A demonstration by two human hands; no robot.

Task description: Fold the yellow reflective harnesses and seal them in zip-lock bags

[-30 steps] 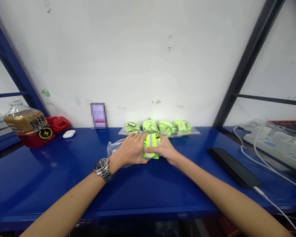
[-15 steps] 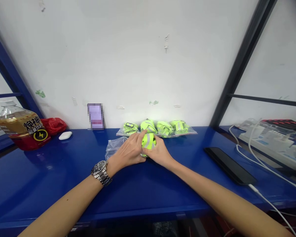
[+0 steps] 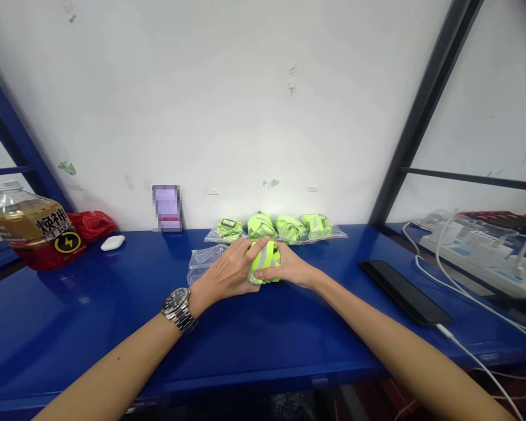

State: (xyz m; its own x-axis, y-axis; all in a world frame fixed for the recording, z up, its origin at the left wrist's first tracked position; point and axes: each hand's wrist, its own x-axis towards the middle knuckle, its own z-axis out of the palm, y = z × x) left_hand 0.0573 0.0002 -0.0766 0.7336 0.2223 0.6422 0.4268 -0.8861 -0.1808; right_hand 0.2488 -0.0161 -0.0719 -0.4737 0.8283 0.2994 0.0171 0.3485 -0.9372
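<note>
You hold a compact, rounded bundle [image 3: 267, 258] of fluorescent yellow-green webbing from left and right, mid-scene; silvery reflective bands cross it, and a small dark patch shows toward its far right. To its left, you have a creased clear plastic bag [image 3: 200, 264], partly hidden.

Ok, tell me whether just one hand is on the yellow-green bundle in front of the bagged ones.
No, the left hand and the right hand both hold the yellow-green bundle.
</note>
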